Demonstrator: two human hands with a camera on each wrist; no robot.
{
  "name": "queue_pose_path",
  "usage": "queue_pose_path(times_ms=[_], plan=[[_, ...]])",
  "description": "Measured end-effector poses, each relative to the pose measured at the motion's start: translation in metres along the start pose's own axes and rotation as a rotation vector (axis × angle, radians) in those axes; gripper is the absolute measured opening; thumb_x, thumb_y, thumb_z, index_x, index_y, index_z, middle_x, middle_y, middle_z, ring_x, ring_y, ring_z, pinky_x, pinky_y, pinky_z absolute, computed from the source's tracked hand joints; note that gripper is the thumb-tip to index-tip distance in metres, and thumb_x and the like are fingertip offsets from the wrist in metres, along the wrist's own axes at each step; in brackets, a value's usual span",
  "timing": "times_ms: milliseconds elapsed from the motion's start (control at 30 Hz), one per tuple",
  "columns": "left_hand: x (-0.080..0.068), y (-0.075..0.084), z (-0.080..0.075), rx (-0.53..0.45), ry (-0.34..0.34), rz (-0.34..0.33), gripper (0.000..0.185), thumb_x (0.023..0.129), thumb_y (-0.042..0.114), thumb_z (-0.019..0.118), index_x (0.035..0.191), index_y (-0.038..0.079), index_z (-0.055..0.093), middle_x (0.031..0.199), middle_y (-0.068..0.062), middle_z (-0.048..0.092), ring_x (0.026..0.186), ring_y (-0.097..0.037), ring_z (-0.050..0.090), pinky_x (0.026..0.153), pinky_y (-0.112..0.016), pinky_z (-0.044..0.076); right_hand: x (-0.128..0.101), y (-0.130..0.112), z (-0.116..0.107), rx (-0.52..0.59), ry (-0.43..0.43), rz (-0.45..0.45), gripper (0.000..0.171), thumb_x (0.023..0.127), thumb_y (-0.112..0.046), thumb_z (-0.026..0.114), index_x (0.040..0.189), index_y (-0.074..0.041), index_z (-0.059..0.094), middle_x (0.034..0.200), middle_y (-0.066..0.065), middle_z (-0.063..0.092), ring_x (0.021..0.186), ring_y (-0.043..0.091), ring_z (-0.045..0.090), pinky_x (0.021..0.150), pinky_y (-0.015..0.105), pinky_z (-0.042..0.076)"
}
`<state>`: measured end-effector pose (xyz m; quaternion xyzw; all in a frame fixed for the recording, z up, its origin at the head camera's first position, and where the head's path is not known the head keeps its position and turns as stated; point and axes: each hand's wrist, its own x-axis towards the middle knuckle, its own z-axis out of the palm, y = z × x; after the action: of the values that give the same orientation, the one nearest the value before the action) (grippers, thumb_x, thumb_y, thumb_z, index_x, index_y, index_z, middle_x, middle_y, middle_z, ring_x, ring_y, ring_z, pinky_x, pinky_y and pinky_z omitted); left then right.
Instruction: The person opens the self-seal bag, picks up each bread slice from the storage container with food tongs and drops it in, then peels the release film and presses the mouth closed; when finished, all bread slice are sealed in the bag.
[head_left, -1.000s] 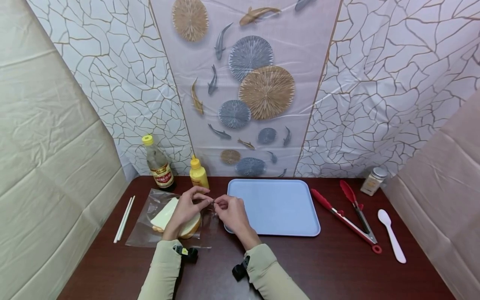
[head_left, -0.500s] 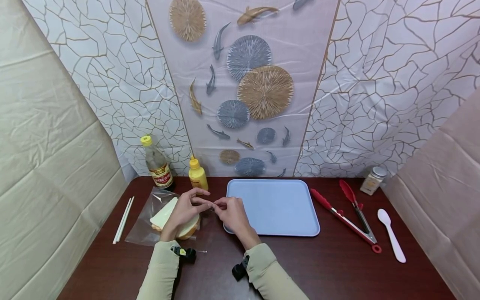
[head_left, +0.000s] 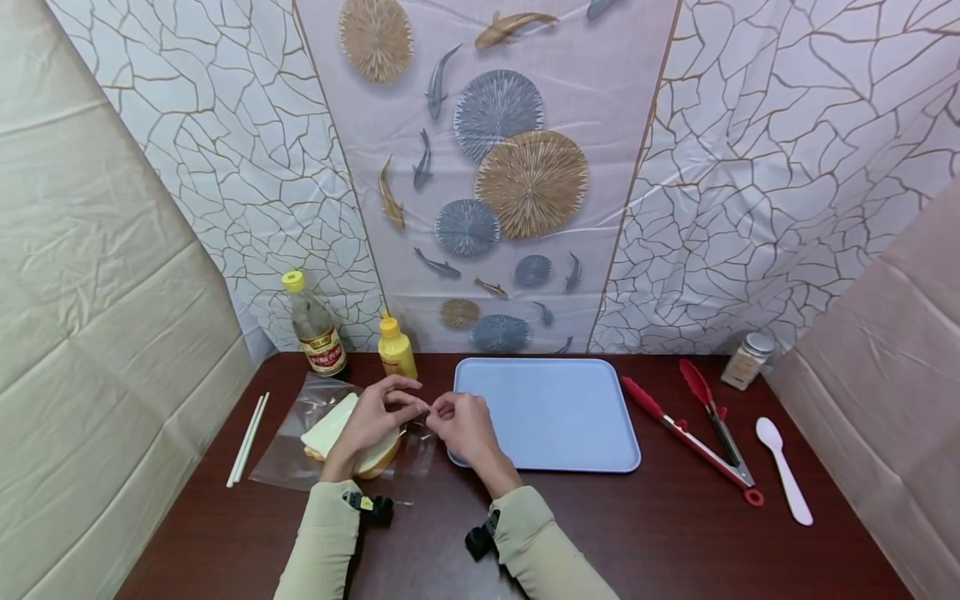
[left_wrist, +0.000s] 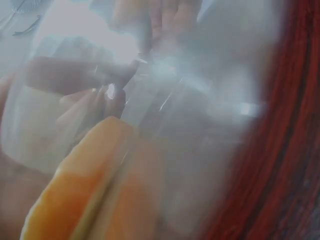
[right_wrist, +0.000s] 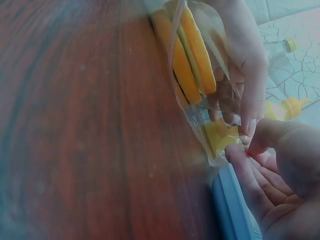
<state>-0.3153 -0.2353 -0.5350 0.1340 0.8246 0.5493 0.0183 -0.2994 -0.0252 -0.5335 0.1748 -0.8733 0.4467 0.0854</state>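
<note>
A: Head view: left hand (head_left: 372, 421) and right hand (head_left: 461, 423) meeting fingertip to fingertip, each pinching the mouth edge of the clear plastic bag (head_left: 296, 450). Thumb and forefinger closed on film on both sides, other left fingers lifted.

B: And in the bag?

A: Sliced bread (head_left: 337, 433), lying flat on the dark table (head_left: 645, 542), just left of the blue tray (head_left: 551, 412). Right wrist view: crusts (right_wrist: 192, 55) stacked close under the film.

B: Handling?

A: Probably very light. Film thin, slick, floppy, likely to slip from a loose pinch. Bread soft, easily crushed; better held at the bag's rim than squeezed round the slices.

B: Farther out?

A: Chopsticks (head_left: 247, 437) left of the bag, sauce bottle (head_left: 315, 329) and yellow squeeze bottle (head_left: 396, 347) behind it. Right of the tray: red tongs (head_left: 693, 433), white spoon (head_left: 783, 483), small shaker (head_left: 746, 361).
</note>
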Motion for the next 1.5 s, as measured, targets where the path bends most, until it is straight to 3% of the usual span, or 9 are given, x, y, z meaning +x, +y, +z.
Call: queue_pose_path(times_ms=[100, 200, 333, 400, 633, 933, 1300, 1500], plan=[[0.0010, 0.0002, 0.0011, 0.028, 0.014, 0.016, 0.039, 0.099, 0.006, 0.078, 0.135, -0.002, 0.066, 0.104, -0.012, 0.084, 0.099, -0.014, 0.080, 0.083, -0.022, 0.058, -0.0003, -0.0004, -0.0001, 0.014, -0.002, 0.001, 0.006, 0.091, -0.010, 0.080, 0.087, -0.014, 0.079, 0.084, 0.001, 0.081, 0.078, 0.009, 0.078, 0.070, 0.020, 0.060], [0.0014, -0.0005, 0.0017, 0.042, 0.074, 0.047, 0.036, 0.100, 0.005, 0.077, 0.133, -0.004, 0.066, 0.104, -0.013, 0.084, 0.097, -0.017, 0.079, 0.083, -0.021, 0.057, -0.0007, -0.0007, -0.0006, 0.016, 0.004, -0.011, 0.006, 0.090, -0.010, 0.079, 0.086, -0.013, 0.079, 0.082, 0.001, 0.081, 0.076, 0.009, 0.078, 0.070, 0.019, 0.060], [0.0007, -0.0030, 0.0006, 0.003, 0.179, 0.078, 0.030, 0.102, 0.007, 0.075, 0.129, -0.004, 0.068, 0.104, -0.018, 0.082, 0.098, -0.024, 0.078, 0.087, -0.020, 0.055, -0.0008, -0.0006, -0.0016, 0.021, 0.013, -0.021, 0.006, 0.090, -0.009, 0.079, 0.085, -0.012, 0.079, 0.080, 0.001, 0.080, 0.075, 0.010, 0.077, 0.069, 0.019, 0.059], [0.0008, -0.0044, -0.0001, -0.028, 0.197, 0.076, 0.030, 0.102, 0.009, 0.076, 0.129, -0.003, 0.068, 0.106, -0.019, 0.082, 0.101, -0.025, 0.078, 0.089, -0.019, 0.055, -0.0007, -0.0001, -0.0021, 0.042, 0.013, -0.017, 0.006, 0.090, -0.008, 0.079, 0.086, -0.012, 0.079, 0.080, 0.002, 0.080, 0.075, 0.011, 0.077, 0.069, 0.020, 0.060], [0.0009, -0.0043, 0.0002, -0.059, 0.174, 0.043, 0.035, 0.100, 0.013, 0.079, 0.129, -0.002, 0.068, 0.107, -0.017, 0.082, 0.099, -0.019, 0.077, 0.088, -0.021, 0.055, -0.0001, 0.0013, -0.0012, 0.142, -0.026, -0.024, 0.006, 0.099, -0.011, 0.075, 0.100, -0.010, 0.081, 0.090, 0.004, 0.082, 0.082, 0.015, 0.079, 0.072, 0.020, 0.061], [-0.0002, -0.0012, -0.0003, -0.050, 0.091, 0.018, 0.036, 0.097, 0.015, 0.083, 0.127, -0.001, 0.071, 0.104, -0.013, 0.084, 0.098, -0.009, 0.077, 0.080, -0.021, 0.054, -0.0003, 0.0000, 0.0020, 0.156, -0.033, -0.031, 0.016, 0.102, -0.016, 0.076, 0.114, -0.007, 0.081, 0.098, 0.008, 0.084, 0.084, 0.017, 0.081, 0.072, 0.020, 0.062], [-0.0015, 0.0011, -0.0005, -0.043, 0.033, -0.002, 0.035, 0.098, 0.010, 0.080, 0.131, 0.000, 0.070, 0.106, -0.011, 0.084, 0.100, -0.011, 0.078, 0.086, -0.022, 0.057, -0.0005, -0.0002, 0.0005, 0.100, 0.001, -0.030, 0.009, 0.101, -0.011, 0.075, 0.101, -0.009, 0.084, 0.089, 0.004, 0.083, 0.076, 0.012, 0.079, 0.069, 0.019, 0.061], [-0.0018, 0.0016, 0.0000, -0.017, 0.023, 0.012, 0.034, 0.099, 0.007, 0.078, 0.131, 0.000, 0.070, 0.105, -0.010, 0.084, 0.098, -0.010, 0.077, 0.086, -0.022, 0.058, -0.0009, 0.0005, -0.0010, 0.045, -0.029, -0.012, 0.007, 0.096, -0.011, 0.077, 0.094, -0.013, 0.083, 0.085, -0.002, 0.081, 0.075, 0.006, 0.075, 0.070, 0.020, 0.059]])
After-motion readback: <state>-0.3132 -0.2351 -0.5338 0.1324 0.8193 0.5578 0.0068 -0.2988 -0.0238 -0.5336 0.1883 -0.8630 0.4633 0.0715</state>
